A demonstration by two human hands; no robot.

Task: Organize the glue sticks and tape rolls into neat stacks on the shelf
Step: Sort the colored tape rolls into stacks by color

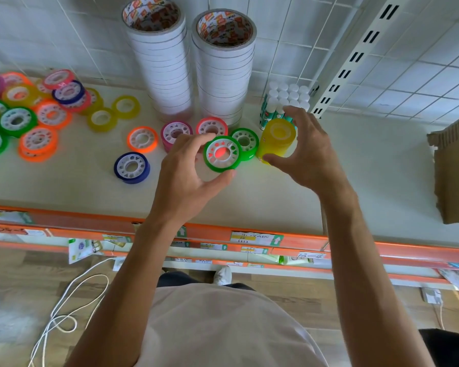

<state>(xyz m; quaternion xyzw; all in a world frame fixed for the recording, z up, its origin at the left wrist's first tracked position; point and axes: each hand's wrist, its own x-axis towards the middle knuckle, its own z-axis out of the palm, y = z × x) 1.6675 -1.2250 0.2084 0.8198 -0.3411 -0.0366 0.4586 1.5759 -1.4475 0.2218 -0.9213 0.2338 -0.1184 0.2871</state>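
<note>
Plainly, the risk sits in both hands at once. The left hand [188, 168] pinches a green tape roll [222, 154] between thumb below and fingers [188, 140] above, held over the shelf [249, 192] near a second green roll [245, 143] that lies flat. The right hand [306, 152] curls around a stack of yellow tape rolls [276, 139], thumb at its base and fingers at its far side — whether they press it firmly or only cup it I cannot tell.

That yellow stack looks tilted and stands just beside the glue sticks [286, 98], which are packed upright at the back. A nudge from the right hand could topple the yellow rolls into them, and round rolls would likely run off toward the orange front edge [249, 231]. The green roll, gripped only at its rim, could slip if lowered off-centre onto another.

Two tall white tape towers [167, 67] stand behind, and a careless reach could knock them. Loose coloured rolls [32, 115] lie scattered at the left — orange, pink, blue, yellow.

The shelf is pale and smooth, backed by white wire grid [408, 75] and a slotted upright [355, 59]. A cardboard box [453, 170] sits at right; below are wood-look flooring and a white cable [72, 300].
</note>
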